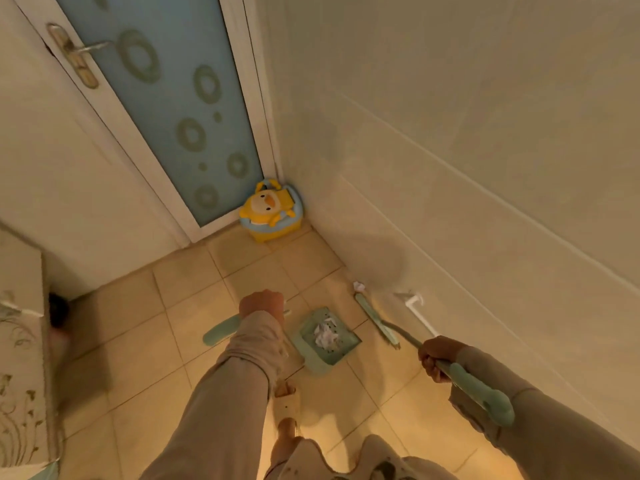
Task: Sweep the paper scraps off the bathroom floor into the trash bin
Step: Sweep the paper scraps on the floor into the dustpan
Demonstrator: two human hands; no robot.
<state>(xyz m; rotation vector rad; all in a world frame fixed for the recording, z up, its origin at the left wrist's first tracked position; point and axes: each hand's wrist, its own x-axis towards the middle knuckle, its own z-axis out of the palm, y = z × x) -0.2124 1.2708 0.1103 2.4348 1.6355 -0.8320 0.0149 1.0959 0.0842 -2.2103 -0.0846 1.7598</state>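
A mint-green dustpan (341, 351) rests on the tan floor tiles with crumpled white paper scraps (325, 334) lying in it. My left hand (262, 304) is closed around the dustpan's long green handle (221, 329). My right hand (437, 356) grips the handle of a mint-green broom; its brush head (375, 318) lies on the floor right of the dustpan, by the wall. One small paper scrap (359, 286) lies on the floor just beyond the brush head, against the wall. No trash bin is in view.
A yellow duck-shaped child's potty (270, 211) stands in the far corner by the door (166, 98) with a frosted blue pane. A tiled wall (467, 168) runs along the right. A cabinet (20, 341) stands at left. My slippered foot (286, 403) is near the dustpan.
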